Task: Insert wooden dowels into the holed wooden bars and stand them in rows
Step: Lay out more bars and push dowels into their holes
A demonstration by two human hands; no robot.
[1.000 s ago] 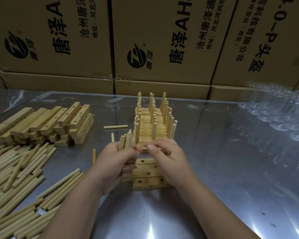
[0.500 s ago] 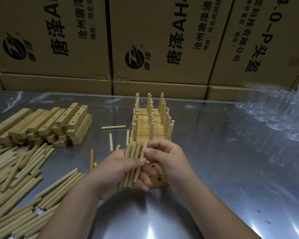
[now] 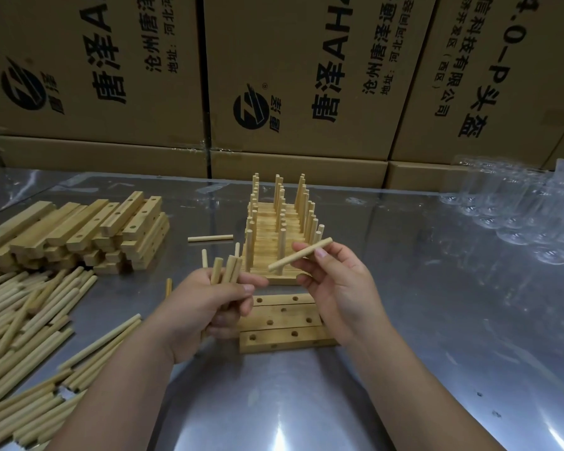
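- Three boxes [image 3: 306,76] wall off the top of the frame, with the steel table [image 3: 437,320] spread below them.
- Loose dowels [image 3: 23,320] are heaped lower left, and spare bars [image 3: 79,232] are stacked at mid left, holes showing.
- At centre, the filled rows [image 3: 274,242] stand in line, pegs up.
- Just below, empty bars [image 3: 284,323] lie flat with holes up, partly under the hands.
- Left hand [image 3: 205,307] has its fingers curled round a bundle [image 3: 228,271], ends poking up.
- Right hand [image 3: 342,288] pinches one dowel [image 3: 302,253] near one end, slanted in front of the rows.
- Handling, I'd say: light, stiff, smooth wood that is apt to roll or slip. Grip high, leave the lower end free for a hole, and push straight down.
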